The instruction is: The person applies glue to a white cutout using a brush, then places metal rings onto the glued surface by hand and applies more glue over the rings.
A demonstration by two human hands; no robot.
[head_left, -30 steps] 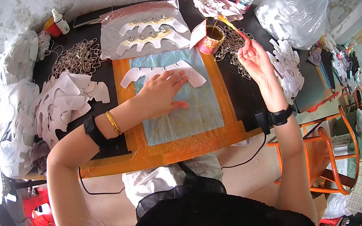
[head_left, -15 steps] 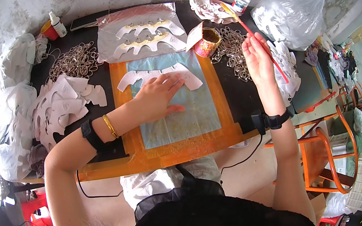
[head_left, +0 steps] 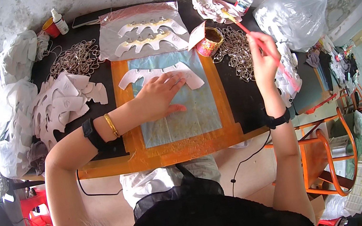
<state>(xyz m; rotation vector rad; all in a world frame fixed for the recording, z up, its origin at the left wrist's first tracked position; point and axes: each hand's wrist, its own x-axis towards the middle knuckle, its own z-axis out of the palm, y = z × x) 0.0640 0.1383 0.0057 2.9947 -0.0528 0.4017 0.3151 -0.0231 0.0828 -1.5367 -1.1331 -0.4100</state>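
A person works bare-handed at a dark table (head_left: 247, 116), where a blue sheet (head_left: 183, 124) lies framed by orange tape (head_left: 132, 131). Over the far half of the sheet, the left hand (head_left: 163, 95) is spread, fingers lying across the middle of a white cut-out piece (head_left: 192, 78); the piece's ends reach past the fingers on both sides, its left end over the tape. Right of the sheet, the raised right hand (head_left: 265, 57) has its fingers closed around a red-handled brush (head_left: 242, 26), the tip well apart from the piece. Left of the sheet sits a pile of pale cut pieces (head_left: 58, 105). Beyond its far right corner stands an open tin (head_left: 207, 50). Past its far edge, on a silvery sheet (head_left: 107, 31), two similar pieces carry yellow coating and what appear to be metal rings. Those two look coated; the piece beneath the fingers shows no yellow, and the pile seems uncoated.
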